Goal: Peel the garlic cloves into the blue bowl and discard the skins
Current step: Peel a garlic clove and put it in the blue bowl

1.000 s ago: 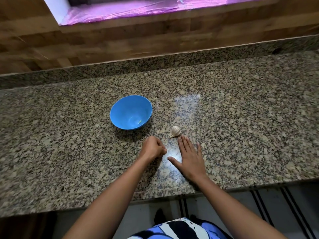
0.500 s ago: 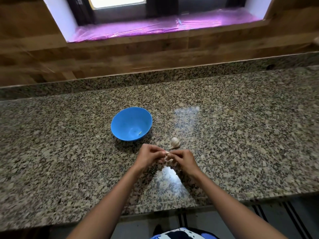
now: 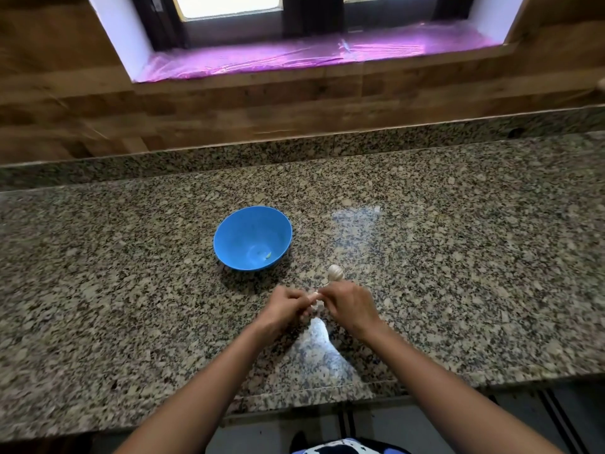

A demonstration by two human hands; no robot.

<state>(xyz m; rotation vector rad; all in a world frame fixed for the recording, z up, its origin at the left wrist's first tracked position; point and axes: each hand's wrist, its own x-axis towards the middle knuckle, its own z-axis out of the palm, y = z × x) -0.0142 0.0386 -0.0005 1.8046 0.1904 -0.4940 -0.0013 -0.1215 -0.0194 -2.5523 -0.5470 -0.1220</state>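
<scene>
A blue bowl stands on the granite counter, with a small pale bit on its bottom. To its right and nearer me lies a whitish garlic bulb. Just in front of the bulb my left hand and my right hand meet, fingers curled, pinching a small pale garlic clove between them. Most of the clove is hidden by my fingers.
A wood-panelled wall rises behind the counter's low granite upstand, with a window sill covered in purple film. The counter's front edge runs just below my forearms.
One second ago my left hand was a fist and my right hand lay flat on the counter. Both hands have since come together on a clove. The camera view has tilted upward.
</scene>
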